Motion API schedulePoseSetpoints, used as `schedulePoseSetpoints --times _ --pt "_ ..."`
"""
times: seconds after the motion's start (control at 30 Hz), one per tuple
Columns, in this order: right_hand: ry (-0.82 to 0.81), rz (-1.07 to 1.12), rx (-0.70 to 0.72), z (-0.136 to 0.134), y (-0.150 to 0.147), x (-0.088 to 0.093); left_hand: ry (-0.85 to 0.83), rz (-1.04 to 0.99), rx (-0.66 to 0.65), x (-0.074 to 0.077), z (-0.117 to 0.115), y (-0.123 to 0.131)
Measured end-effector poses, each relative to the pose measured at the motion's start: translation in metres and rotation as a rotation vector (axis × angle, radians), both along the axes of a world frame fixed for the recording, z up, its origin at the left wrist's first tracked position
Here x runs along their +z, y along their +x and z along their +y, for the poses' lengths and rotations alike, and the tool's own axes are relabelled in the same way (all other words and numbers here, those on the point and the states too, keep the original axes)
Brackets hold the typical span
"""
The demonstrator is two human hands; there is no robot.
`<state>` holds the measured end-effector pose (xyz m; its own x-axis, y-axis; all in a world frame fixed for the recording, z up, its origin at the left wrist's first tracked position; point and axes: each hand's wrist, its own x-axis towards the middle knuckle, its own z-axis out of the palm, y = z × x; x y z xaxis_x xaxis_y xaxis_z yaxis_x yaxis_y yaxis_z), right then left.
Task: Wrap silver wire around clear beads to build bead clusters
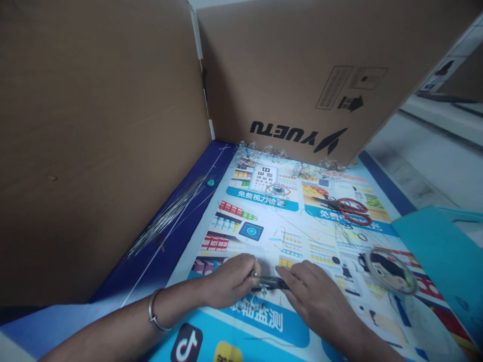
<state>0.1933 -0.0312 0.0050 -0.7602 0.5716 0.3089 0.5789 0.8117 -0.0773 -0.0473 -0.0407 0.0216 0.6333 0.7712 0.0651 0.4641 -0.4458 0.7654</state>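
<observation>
– Left forearm (116, 322) nearest, silver bangle (151, 307) on it. State of grip?
– Left hand (230, 284): pinching a small wire piece (255, 274). Right hand (315, 294): closed round the pliers (277, 283); bite at their tips too small to tell.
– Pliers' position, axis?
– Toward the worktop's (166, 266) near edge. Long axis roughly parallel to it, nose pointing left.
– Wire bundle (168, 216)?
– Along the left edge, slanting toward the far-left corner.

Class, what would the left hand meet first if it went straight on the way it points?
The left hand would probably meet the pliers first, with the right hand gripping them just beyond; depth is unclear.
</observation>
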Motion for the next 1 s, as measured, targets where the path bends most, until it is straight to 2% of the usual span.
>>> schedulePoseSetpoints --times 0.77,0.87,1.0 --pt "0.074 0.049 0.043 0.0010 0.0010 -0.0090 0.021 0.035 -0.004 -0.0035 -0.0027 -0.0005" --pt "0.036 0.069 0.031 0.0008 0.0004 -0.0092 0.008 0.043 0.000 -0.0043 -0.0025 -0.0006" --pt "-0.131 0.095 -0.016 0.0000 -0.0018 -0.0058 -0.042 0.044 0.046 -0.0018 -0.0011 0.0009"
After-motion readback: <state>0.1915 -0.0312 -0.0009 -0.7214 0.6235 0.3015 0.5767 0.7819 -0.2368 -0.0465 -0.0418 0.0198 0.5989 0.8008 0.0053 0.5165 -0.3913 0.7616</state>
